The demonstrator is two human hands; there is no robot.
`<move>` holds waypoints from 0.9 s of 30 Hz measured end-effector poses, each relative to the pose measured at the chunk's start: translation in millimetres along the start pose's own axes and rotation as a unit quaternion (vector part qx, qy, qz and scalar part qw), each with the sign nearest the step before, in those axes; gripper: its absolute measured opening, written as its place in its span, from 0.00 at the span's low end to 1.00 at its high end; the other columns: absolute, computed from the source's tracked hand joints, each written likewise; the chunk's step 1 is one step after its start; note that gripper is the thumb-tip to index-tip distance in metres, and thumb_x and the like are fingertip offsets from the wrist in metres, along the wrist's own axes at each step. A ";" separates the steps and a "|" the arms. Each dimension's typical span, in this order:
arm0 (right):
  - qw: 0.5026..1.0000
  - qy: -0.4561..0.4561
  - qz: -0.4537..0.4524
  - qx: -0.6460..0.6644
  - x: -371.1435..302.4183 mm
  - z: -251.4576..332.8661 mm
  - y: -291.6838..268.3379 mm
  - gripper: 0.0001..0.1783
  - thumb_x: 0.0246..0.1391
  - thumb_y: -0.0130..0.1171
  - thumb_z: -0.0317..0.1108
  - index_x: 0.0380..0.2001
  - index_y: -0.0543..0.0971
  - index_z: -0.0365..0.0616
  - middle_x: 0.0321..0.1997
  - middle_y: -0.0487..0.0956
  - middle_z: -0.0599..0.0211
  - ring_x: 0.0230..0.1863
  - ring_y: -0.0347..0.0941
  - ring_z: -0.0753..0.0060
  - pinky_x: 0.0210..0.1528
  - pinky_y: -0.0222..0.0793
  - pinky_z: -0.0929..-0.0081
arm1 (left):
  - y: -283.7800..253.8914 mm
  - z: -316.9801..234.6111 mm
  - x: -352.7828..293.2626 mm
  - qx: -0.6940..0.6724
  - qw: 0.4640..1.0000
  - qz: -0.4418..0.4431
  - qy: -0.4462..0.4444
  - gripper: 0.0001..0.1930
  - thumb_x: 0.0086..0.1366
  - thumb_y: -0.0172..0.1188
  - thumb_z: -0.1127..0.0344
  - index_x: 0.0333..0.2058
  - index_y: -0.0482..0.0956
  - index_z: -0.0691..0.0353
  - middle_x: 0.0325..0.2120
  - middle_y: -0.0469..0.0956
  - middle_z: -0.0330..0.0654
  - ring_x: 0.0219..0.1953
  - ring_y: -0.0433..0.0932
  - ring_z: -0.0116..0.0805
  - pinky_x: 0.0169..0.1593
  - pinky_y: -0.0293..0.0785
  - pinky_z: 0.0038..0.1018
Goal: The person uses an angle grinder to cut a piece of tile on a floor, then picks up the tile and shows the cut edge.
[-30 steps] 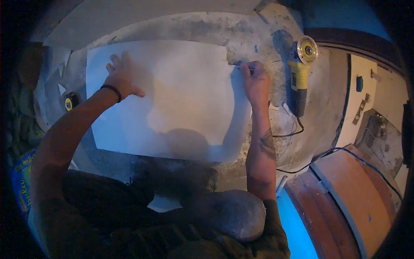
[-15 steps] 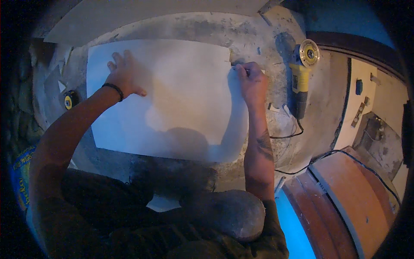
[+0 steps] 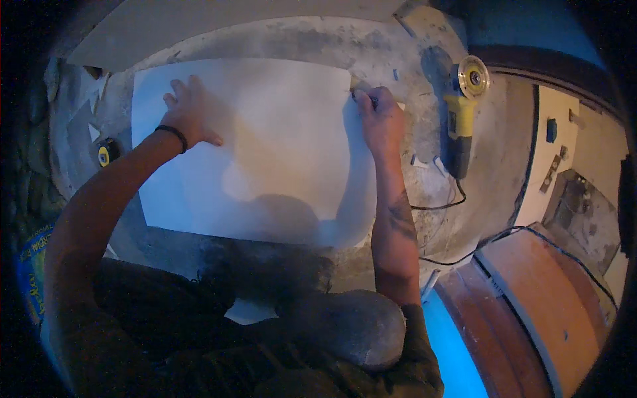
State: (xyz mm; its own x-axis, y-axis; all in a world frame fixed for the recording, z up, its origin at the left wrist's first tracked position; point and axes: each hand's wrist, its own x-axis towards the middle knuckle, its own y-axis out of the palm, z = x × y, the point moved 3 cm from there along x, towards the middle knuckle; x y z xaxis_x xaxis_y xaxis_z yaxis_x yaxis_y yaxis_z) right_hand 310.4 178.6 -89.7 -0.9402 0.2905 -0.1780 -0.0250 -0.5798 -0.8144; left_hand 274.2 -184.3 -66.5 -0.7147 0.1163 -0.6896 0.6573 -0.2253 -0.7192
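A large white slab [image 3: 279, 132], smooth like a tile, lies flat on the worn, dusty floor, with a cut-out at its far right corner. Spread over its left part is my left hand [image 3: 189, 116], fingers apart and resting on the surface. My right hand [image 3: 383, 123] is closed at the slab's right edge, beside the cut-out. Its fingers are bent together around something small and dark, too hidden to name. The far right corner is partly covered by this hand.
A yellow angle grinder [image 3: 461, 116] with a disc lies to the right, its black cable [image 3: 438, 207] trailing nearby. White offcuts [image 3: 419, 162] lie beside it. At the left sits a yellow-and-black tape measure [image 3: 106, 152]. Brown boards [image 3: 531, 298] stand at the near right.
My right hand has shifted slightly up and to the left along the slab's right edge. My left hand stays in place, and the view has moved a little.
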 end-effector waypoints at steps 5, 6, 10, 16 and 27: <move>0.997 -0.018 -0.014 0.074 -2.3 -11.3 -1.2 0.13 0.60 0.64 0.41 0.37 0.81 0.42 0.28 0.84 0.59 0.31 0.81 0.65 0.37 0.74 0.67 | -0.4 -0.4 -1.5 0.002 1.000 -0.002 0.002 0.82 0.28 0.82 0.37 0.69 0.35 0.78 0.64 0.42 0.89 0.67 0.41 0.91 0.69 0.48 0.66; 0.997 -0.018 -0.013 0.075 -0.7 -14.2 0.2 0.13 0.60 0.64 0.41 0.37 0.81 0.42 0.28 0.84 0.59 0.31 0.81 0.65 0.37 0.74 0.67 | 0.7 1.0 -1.6 -0.005 1.000 0.000 -0.001 0.82 0.29 0.82 0.37 0.69 0.35 0.79 0.64 0.42 0.88 0.68 0.40 0.90 0.69 0.47 0.67; 0.990 -0.015 -0.013 0.140 3.0 -23.1 5.9 0.12 0.59 0.65 0.40 0.35 0.82 0.42 0.26 0.82 0.64 0.28 0.78 0.71 0.36 0.73 0.70 | 3.4 1.9 2.1 0.010 1.000 -0.013 0.016 0.81 0.30 0.82 0.38 0.69 0.36 0.79 0.66 0.44 0.84 0.69 0.40 0.87 0.69 0.47 0.67; 0.998 0.020 0.019 0.060 -0.1 -6.1 4.8 0.15 0.59 0.65 0.43 0.34 0.82 0.41 0.27 0.83 0.60 0.29 0.79 0.68 0.36 0.73 0.69 | 9.6 6.0 4.1 -0.029 0.999 -0.022 -0.001 0.78 0.31 0.84 0.44 0.69 0.38 0.80 0.68 0.45 0.79 0.70 0.41 0.83 0.69 0.46 0.66; 0.998 -0.058 -0.011 0.031 3.5 -25.7 -4.5 0.12 0.59 0.64 0.39 0.36 0.81 0.40 0.28 0.83 0.59 0.28 0.80 0.64 0.35 0.75 0.66 | 3.5 1.3 1.6 -0.014 1.000 -0.024 0.016 0.79 0.32 0.84 0.44 0.68 0.36 0.80 0.66 0.44 0.83 0.70 0.40 0.84 0.70 0.47 0.66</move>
State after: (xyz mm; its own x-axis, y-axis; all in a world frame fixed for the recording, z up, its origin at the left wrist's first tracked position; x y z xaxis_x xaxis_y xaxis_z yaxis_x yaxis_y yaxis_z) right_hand 315.9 201.8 -100.9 -0.9719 0.2160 -0.0935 -0.0628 -0.6207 -0.7815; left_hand 275.1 -186.2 -70.0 -0.7374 0.1568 -0.6570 0.6296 -0.1925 -0.7527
